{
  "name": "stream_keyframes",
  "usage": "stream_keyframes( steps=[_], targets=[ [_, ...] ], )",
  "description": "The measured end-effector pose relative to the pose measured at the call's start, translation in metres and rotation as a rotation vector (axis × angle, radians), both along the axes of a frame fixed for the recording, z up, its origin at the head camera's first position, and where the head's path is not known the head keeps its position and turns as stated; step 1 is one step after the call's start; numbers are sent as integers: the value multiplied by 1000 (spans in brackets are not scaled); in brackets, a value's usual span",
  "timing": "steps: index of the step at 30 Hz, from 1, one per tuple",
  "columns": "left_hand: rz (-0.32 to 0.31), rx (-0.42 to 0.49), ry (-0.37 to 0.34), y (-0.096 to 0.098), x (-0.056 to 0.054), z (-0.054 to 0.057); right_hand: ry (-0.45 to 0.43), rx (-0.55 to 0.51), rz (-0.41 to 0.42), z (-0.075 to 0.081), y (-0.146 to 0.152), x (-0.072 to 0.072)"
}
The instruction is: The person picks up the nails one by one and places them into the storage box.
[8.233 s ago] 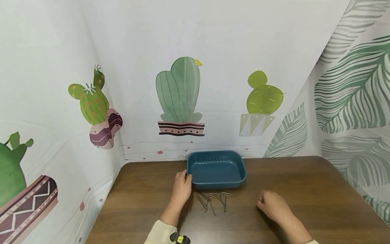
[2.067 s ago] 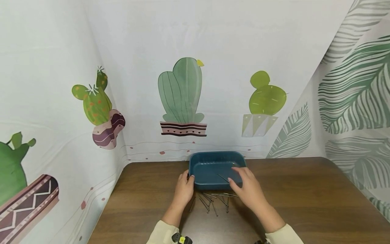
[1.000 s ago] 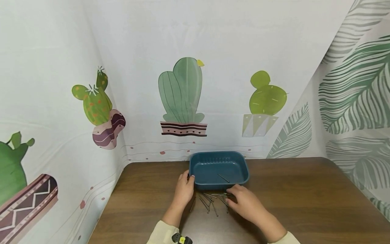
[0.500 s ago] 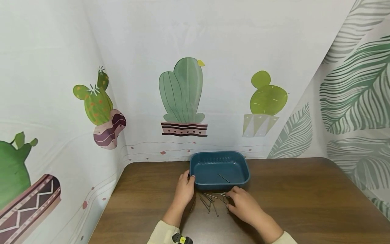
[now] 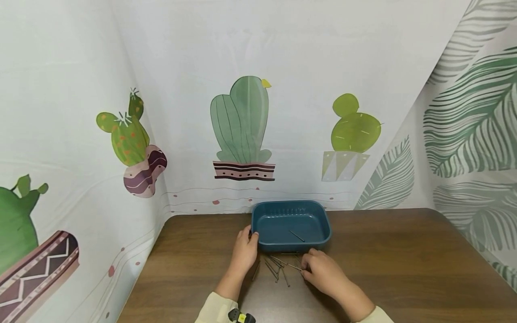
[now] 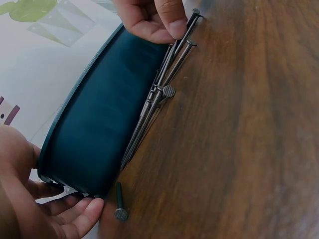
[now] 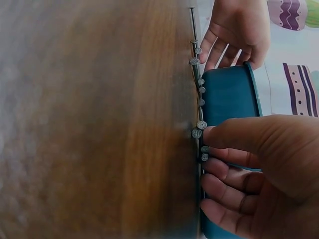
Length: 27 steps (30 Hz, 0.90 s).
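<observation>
A dark blue rectangular plastic tray point(image 5: 292, 223) stands at the far side of the table, one long nail point(image 5: 297, 236) lying inside. My left hand point(image 5: 244, 249) grips the tray's left end, thumb at the rim and fingers along the outer wall in the left wrist view. In front of the tray lie several loose metal nails point(image 5: 271, 268), some crossing each other. My right hand point(image 5: 325, 272) is low at the right end of this pile, thumb and forefinger pinching a nail point(image 5: 294, 267) near its head. Other nails are partly hidden behind the right fingers.
The brown wooden table point(image 5: 387, 251) ends in a rounded far edge against a white cloth point(image 5: 299, 54) printed with cacti and leaves. One separate nail point(image 6: 119, 201) lies near the left hand. A black strap point(image 5: 241, 316) is on the left wrist.
The right hand has released one nail in the tray, then come back to the pile. Over the last second its fingers have drawn together on another nail, turning it slightly. The left hand stays put.
</observation>
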<state>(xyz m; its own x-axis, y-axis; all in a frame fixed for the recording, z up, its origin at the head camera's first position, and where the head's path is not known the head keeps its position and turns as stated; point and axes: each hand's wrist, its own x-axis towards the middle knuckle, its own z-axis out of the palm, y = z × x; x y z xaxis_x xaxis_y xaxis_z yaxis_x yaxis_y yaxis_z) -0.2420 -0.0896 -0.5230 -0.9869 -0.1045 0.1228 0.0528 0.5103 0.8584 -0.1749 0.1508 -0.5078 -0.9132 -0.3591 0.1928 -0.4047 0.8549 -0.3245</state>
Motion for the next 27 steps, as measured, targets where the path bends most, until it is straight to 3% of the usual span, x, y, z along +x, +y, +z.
stream_keyframes(
  steps=[10, 27],
  targets=[
    [1, 2, 1, 0, 0, -1, -40, -11, -2, 1, -1, -1],
    [2, 27, -16, 0, 2, 0, -35, 7, -33, 1, -2, 0]
  ],
)
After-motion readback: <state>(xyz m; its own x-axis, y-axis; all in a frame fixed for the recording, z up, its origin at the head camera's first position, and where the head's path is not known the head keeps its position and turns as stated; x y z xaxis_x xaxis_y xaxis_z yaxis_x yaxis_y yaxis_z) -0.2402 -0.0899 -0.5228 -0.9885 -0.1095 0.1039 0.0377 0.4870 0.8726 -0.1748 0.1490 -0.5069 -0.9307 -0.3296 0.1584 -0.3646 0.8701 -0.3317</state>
